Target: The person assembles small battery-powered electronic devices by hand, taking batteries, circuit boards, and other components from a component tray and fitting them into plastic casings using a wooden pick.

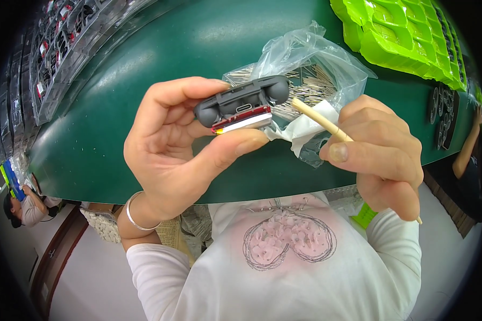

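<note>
Between the thumb and fingers of my left hand (171,139) is a small dark grey plastic housing (241,98) with a port in its side. A red circuit board (249,113) and a flat silvery-white piece (246,123) sit along its lower side, under my thumb. My right hand (383,144) is closed round a thin pale wooden stick (326,123). The stick's blunt tip points at the housing's right end, just apart from it. Behind both hands, an open clear plastic bag (332,56) holds many thin metal pins (313,85). A white paper-like piece (310,125) lies by the bag's near edge.
A green table (198,43) spreads under the hands. Clear trays (64,64) with dark and red parts stand at the far left, a bright green moulded tray (401,37) at the far right. Dark round parts (442,115) lie near the right edge. Other people (24,206) are at both sides.
</note>
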Action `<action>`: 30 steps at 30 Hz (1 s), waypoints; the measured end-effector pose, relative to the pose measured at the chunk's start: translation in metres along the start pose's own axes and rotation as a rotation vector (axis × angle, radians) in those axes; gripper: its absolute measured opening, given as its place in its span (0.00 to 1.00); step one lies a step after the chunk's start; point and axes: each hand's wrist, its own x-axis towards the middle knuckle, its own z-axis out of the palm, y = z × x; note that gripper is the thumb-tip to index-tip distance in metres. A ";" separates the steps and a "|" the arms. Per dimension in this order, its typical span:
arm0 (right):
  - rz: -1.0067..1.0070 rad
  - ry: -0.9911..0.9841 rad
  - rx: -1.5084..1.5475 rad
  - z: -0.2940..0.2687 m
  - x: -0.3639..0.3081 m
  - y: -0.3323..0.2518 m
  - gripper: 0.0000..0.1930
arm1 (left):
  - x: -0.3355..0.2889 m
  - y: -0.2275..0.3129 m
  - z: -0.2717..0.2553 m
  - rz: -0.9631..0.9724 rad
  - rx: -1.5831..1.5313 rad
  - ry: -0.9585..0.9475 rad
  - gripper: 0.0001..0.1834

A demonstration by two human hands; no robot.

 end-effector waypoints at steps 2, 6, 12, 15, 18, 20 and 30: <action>0.027 -0.018 -0.018 -0.001 -0.001 -0.001 0.37 | 0.000 0.002 0.000 0.002 0.025 -0.019 0.27; 0.037 -0.011 -0.043 0.001 -0.001 -0.002 0.37 | -0.001 0.003 0.000 -0.009 0.041 -0.024 0.29; 0.025 0.001 -0.040 0.003 -0.001 0.000 0.37 | -0.001 0.001 0.000 0.032 0.043 -0.020 0.29; 0.022 -0.001 -0.040 0.004 0.000 0.000 0.36 | -0.001 0.000 -0.001 0.052 0.054 -0.046 0.28; 0.023 -0.012 -0.047 0.003 0.000 -0.001 0.36 | -0.001 0.001 0.000 0.052 0.064 -0.042 0.28; 0.026 -0.019 -0.050 0.004 -0.001 -0.001 0.35 | -0.002 0.002 0.001 0.064 0.074 -0.039 0.28; -0.028 -0.025 -0.051 0.005 0.000 -0.001 0.35 | -0.001 0.002 0.001 0.131 0.145 -0.071 0.29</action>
